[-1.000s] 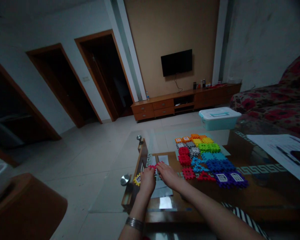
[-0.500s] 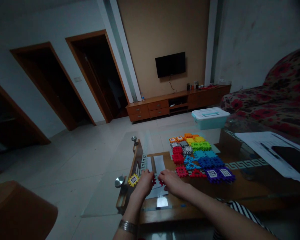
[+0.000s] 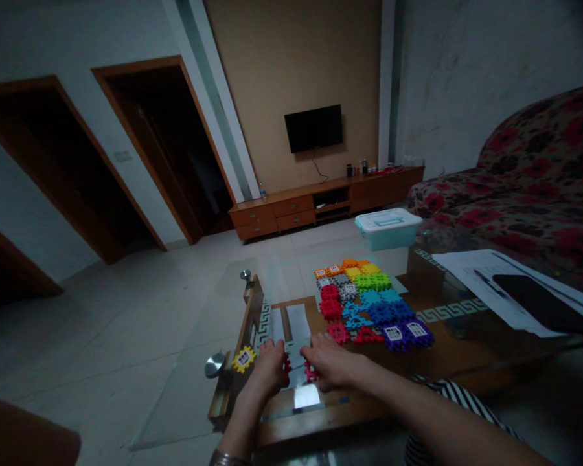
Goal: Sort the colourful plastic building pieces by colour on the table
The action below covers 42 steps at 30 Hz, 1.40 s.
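My left hand is closed on a red toothed building block, most of it hidden by the fingers. A short gap away, my right hand grips another red toothed block, which peeks out at its left side. Both hands are low over the glass table. To the left of my left hand lies a yellow block with a white window pattern. Right of my right hand, rows of interlocking blocks lie sorted by colour, with purple ones nearest me.
A lidded turquoise box stands beyond the blocks. On the right are paper sheets, a pen and a dark phone-like slab. Metal table fittings rise at the left edge. A flowered sofa is at far right.
The view has turned slightly right, so the scene sits further left. My hands have moved apart a little, and more of the red block in my right hand shows.
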Tool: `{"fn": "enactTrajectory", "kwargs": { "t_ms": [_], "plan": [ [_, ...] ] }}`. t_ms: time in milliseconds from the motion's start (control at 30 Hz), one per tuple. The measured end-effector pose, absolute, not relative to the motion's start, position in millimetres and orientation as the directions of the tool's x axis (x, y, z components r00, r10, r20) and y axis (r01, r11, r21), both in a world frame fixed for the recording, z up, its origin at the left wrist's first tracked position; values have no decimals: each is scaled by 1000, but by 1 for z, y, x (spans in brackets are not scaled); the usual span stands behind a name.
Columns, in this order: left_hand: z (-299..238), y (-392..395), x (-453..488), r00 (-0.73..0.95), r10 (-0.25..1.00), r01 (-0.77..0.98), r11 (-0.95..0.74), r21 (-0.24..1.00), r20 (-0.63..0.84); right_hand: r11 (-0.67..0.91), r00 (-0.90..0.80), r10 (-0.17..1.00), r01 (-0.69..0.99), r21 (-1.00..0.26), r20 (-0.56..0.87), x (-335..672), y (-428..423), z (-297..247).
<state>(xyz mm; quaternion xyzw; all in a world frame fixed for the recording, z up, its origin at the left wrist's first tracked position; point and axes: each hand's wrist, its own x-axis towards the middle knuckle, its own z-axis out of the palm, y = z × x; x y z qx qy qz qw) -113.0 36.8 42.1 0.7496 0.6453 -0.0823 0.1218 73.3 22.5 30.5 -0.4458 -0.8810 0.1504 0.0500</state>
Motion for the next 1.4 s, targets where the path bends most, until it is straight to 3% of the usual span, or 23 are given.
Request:
{"fn": "enactTrajectory", "kwargs": {
  "t_ms": [200,533,800,967,1167,1400],
  "plan": [
    [42,36,-115,212,937,970,-167,178,-279,461,-452,886,844,-274,97,119,42,33],
    [40,38,-110,243,921,962,-189,196,-304,445,-422,895,831,-334,143,134,50,35],
    [42,46,-89,302,932,917,-227,329,-199,396,-269,909,797,-456,318,153,60,42],
    [43,61,-49,394,917,854,-338,396,-66,347,-204,925,796,-497,320,163,64,35],
    [48,66,0,502,864,803,-477,358,25,320,-198,941,787,-528,275,170,61,33],
    [46,63,2,374,927,897,-365,249,10,335,-200,934,778,-531,296,180,61,30]
  ]
}}
